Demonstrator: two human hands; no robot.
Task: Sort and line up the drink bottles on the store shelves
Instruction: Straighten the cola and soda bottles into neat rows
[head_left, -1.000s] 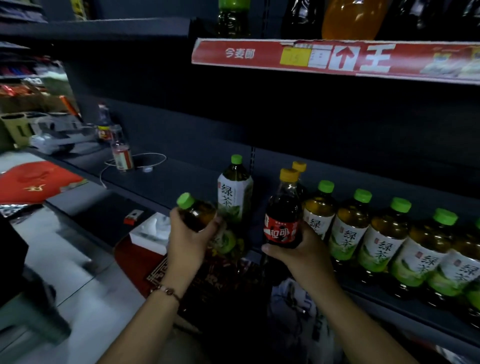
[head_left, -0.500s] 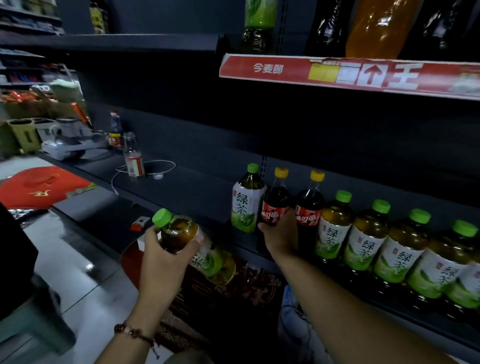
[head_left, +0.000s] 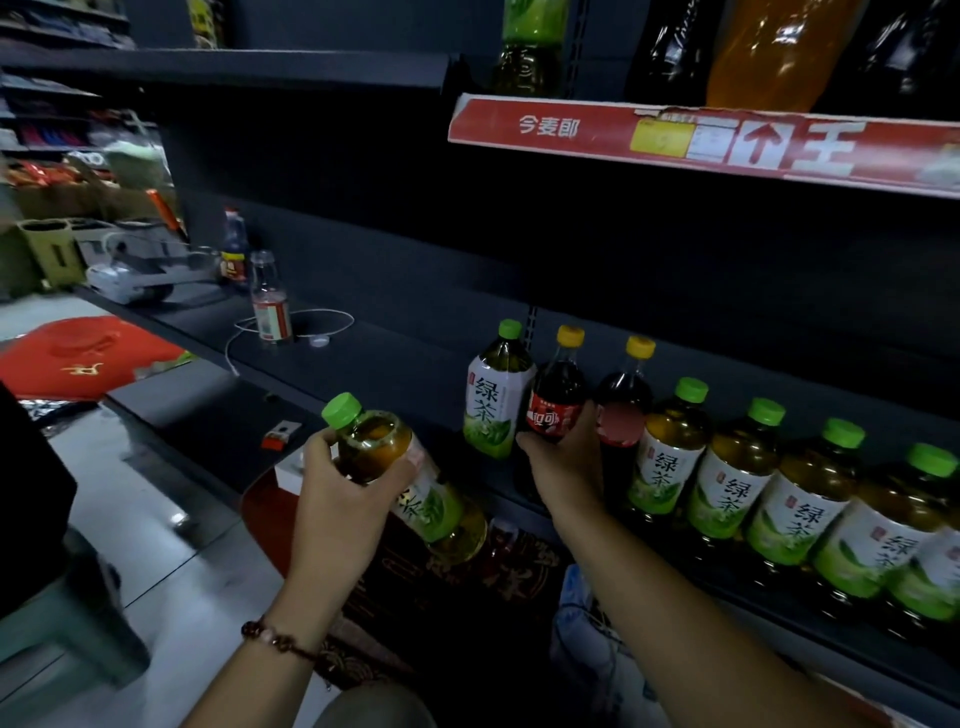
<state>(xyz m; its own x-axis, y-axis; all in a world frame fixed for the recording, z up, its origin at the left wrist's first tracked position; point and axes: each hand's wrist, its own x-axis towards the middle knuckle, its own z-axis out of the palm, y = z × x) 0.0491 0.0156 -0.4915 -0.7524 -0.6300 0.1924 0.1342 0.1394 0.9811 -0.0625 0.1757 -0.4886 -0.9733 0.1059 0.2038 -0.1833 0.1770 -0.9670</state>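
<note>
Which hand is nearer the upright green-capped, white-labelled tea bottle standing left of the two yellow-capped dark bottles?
Right. The right hand grips the dark bottle right beside that tea bottle. The left hand holds a tilted green-capped bottle off the shelf, farther left and lower.

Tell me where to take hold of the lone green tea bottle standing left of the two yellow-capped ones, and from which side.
Grip the green tea bottle around its labelled middle, coming from its left front. It stands upright, its body is widest there, and that side faces bare shelf. On its right the dark cola bottle stands close against it, with the right hand on that one.
</note>
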